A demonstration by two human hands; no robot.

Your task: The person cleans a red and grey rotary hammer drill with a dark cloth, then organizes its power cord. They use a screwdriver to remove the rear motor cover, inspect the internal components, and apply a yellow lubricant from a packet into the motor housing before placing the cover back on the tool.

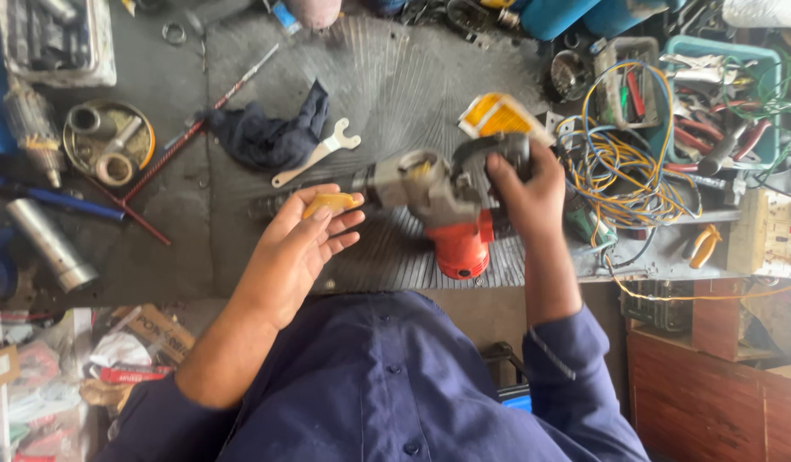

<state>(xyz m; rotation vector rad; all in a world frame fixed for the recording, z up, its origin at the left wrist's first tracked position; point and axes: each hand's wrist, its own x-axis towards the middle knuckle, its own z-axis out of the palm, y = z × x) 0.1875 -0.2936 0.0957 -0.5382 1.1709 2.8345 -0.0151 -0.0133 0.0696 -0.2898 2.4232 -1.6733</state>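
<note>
Left hand [306,235]: fingers lay half-curled, palm up, cradling a small yellow cap [330,204] across the fingertips. The cap sat just beside the nose end of the power tool [430,192], apart from it by a narrow gap.

Right hand [525,184]: fingers were wrapped tight over the dark rear handle [489,154] of the power tool, thumb on the near side. The tool lay roughly level above the bench, grey metal gear housing toward the left, red motor body [462,248] hanging toward the near edge.

Around the hands: the tool was held over a grey ribbed mat [395,94] on the bench. Far and left of the left hand lay a flat pin spanner [320,151], touching a crumpled dark blue rag [271,133]. A yellow packet [496,115] lay just beyond the tool's handle. Right of the right hand sat a tangle of blue and yellow wires [622,162], and beyond it a teal tray [716,56] of pliers and hand tools. Far left: a round tin [109,141] holding sockets, a long red-handled rod [190,128], and a silver cylinder [49,244] nearer the bench edge. Both sleeves were dark blue.
</note>
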